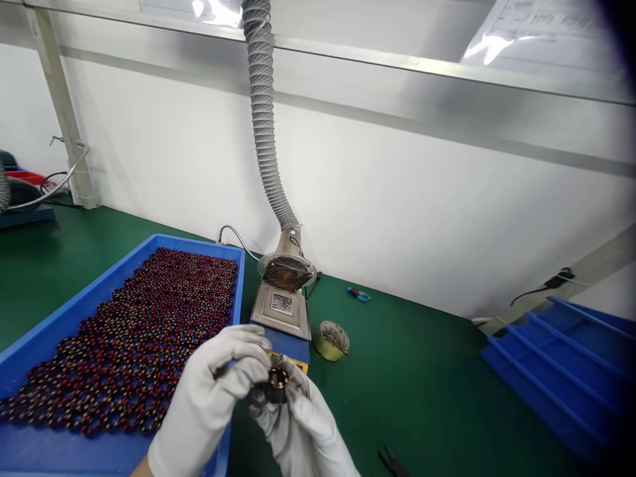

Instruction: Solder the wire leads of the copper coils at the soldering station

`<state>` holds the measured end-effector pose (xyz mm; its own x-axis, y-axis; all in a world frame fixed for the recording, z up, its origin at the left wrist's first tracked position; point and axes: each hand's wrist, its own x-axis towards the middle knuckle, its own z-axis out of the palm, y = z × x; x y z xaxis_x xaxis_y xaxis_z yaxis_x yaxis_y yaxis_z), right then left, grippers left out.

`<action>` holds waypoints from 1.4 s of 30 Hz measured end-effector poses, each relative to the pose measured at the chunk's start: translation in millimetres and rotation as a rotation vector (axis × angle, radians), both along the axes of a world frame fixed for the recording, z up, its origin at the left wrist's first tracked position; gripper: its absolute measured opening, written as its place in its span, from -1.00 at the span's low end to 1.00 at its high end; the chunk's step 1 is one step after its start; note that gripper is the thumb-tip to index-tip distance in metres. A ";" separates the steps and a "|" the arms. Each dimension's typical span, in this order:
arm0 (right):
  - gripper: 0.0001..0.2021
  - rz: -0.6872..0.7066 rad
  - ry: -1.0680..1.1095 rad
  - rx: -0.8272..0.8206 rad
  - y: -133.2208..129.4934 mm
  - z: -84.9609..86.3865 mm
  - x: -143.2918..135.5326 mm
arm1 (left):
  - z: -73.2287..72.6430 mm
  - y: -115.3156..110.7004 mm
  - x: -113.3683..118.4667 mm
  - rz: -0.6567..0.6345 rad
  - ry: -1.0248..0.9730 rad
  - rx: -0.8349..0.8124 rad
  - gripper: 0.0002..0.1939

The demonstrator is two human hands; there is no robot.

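Both hands wear white gloves with grey-stained fingertips. My right hand (303,411) has its fingers closed round a small dark ring-shaped part (277,385) with copper-coloured spots inside its opening. From the left, my left hand (218,384) reaches the same part, its thumb and fingers pinched at the ring's left side. Behind the hands stands a blue device (283,339) with a metal plate on top, partly hidden by the fingers. Left of my left hand lies a blue tray (64,457) filled with several rows of similar dark ring parts (144,338) with red and yellowish bits.
A round tin (332,340) stands right of the device, under which runs the green tabletop (427,384). A duct hood (287,265) hangs behind. Small blue cutters (358,294), black pliers (392,460) and stacked blue trays (561,371) are to the right.
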<state>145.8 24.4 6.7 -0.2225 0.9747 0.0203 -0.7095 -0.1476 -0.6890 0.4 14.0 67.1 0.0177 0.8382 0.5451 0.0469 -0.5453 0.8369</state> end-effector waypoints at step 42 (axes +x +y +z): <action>-0.82 0.167 0.216 -0.174 -27.6 40.1 -7.0 | 0.5 -0.4 9.2 -0.123 0.103 -0.070 -0.77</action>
